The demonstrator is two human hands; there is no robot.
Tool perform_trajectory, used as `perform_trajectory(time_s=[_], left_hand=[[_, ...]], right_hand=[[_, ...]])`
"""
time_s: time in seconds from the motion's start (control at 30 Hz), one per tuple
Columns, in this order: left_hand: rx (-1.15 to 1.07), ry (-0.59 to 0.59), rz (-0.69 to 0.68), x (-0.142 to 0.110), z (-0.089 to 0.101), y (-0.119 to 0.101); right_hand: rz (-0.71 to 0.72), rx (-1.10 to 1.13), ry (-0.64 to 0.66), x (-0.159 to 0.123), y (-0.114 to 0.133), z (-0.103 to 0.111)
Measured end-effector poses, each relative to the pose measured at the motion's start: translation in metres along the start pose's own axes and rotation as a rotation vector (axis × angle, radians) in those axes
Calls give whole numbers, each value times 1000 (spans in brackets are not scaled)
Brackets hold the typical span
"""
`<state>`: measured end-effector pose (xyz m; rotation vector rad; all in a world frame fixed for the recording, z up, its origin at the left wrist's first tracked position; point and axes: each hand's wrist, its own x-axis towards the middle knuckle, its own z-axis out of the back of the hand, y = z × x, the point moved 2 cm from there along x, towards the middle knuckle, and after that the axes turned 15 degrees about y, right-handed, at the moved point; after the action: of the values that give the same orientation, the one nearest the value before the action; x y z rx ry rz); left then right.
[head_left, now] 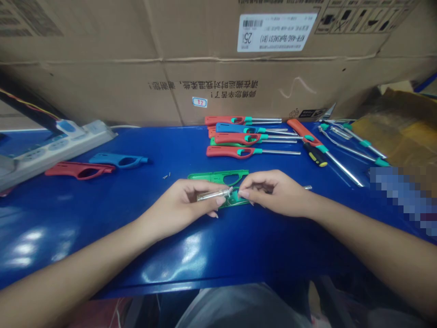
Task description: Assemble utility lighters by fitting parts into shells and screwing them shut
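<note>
Pinched between thumb and fingers of my left hand is a clear fuel tank, its valve end pointing right. Beneath it lies an opened green lighter shell with teal parts inside; the other green shell half sits just behind. My right hand is closed at the tank's valve end, thumb and finger together over the teal parts. Whatever is between those fingertips is too small to make out. A metal tube tip shows past my right hand.
Several assembled lighters lie behind my hands. Right of them are an orange lighter, a screwdriver and loose metal tubes. Left are a red shell, a blue shell, small screws and a power strip. Cardboard stands behind.
</note>
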<state>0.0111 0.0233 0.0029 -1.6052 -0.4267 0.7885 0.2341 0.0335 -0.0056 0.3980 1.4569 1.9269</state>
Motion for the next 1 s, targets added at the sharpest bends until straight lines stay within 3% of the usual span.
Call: perform_trajectory(time_s=[0.2,0.37,0.53,1.0], left_hand=[[109,24,12,0,1,2],[215,55,-87,-1,-4,-3],[158,13,-2,-4,-3,4],[230,60,-5,1,-3,-2]], right_hand=[[-7,-31,21,-1,0,0],[3,-32,24,0,0,0],[-12,-33,18,0,0,0],[-5,-10,-10,1,-2,-1]])
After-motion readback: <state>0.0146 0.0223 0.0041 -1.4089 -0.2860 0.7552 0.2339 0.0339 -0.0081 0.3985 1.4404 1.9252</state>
